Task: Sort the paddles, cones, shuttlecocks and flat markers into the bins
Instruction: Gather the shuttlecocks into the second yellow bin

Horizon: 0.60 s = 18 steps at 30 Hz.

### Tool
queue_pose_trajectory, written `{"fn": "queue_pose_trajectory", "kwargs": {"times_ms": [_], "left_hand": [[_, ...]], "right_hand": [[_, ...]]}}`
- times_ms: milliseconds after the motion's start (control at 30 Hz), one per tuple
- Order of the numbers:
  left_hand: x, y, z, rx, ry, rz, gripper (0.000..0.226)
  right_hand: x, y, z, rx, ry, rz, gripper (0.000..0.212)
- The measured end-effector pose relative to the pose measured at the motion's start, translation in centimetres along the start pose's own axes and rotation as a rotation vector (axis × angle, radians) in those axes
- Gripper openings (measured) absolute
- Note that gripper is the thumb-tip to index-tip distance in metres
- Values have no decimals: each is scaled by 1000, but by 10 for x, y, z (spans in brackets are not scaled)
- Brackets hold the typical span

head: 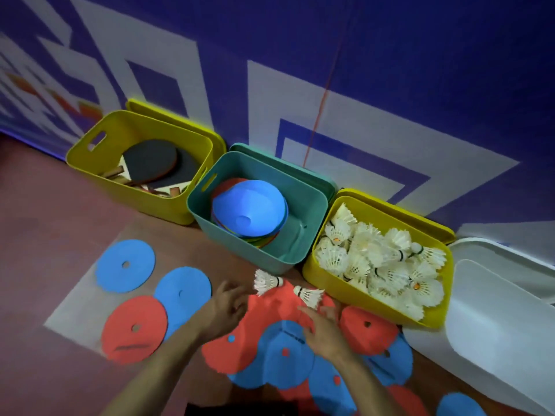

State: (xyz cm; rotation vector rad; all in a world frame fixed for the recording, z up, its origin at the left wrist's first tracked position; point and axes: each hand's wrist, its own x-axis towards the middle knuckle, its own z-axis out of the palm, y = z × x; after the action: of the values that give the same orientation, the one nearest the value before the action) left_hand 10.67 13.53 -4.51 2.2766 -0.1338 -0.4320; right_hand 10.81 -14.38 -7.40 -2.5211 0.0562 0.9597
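Two white shuttlecocks lie just past my fingertips, one (266, 282) in front of my left hand (225, 306), the other (309, 295) above my right hand (326, 333). Neither hand holds anything, and both have loosely spread fingers. Whether the shuttlecocks rest on the floor or are in the air is unclear. Under and around my hands, several red and blue flat markers (279, 349) overlap on the floor. Paddles (150, 162) fill the left yellow bin (90, 136). Cones (249, 210) are stacked in the teal bin (309, 223). Shuttlecocks (381, 262) are heaped in the right yellow bin (360, 298).
A white bin (495, 334) stands at the far right with nothing visible inside. More flat markers (126, 265) lie apart on the floor at the left. The bins stand in a row against a blue and white wall (330, 70).
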Motion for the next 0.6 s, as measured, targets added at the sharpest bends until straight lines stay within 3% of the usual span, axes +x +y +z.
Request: {"fn": "queue_pose_trajectory", "kwargs": {"times_ms": [67, 167, 300, 400, 500, 533, 600], "left_hand": [[5, -6, 16, -14, -44, -43, 48], [28, -8, 36, -13, -109, -60, 48], [55, -11, 48, 62, -270, -210, 58], [58, -1, 43, 83, -323, -205, 62], [108, -123, 146, 74, -333, -194, 55], [109, -117, 139, 166, -357, -160, 48], [109, -100, 129, 235, -234, -172, 42]], "right_hand": [[18, 3, 9, 83, -19, 50, 61], [40, -1, 8, 300, 79, 116, 52], [42, -25, -1, 572, 83, 228, 43], [40, -30, 2, 558, 89, 234, 43], [25, -37, -1, 482, 132, 191, 40], [18, -38, -4, 456, 156, 163, 39], [5, -36, -7, 408, 217, 116, 39]]}}
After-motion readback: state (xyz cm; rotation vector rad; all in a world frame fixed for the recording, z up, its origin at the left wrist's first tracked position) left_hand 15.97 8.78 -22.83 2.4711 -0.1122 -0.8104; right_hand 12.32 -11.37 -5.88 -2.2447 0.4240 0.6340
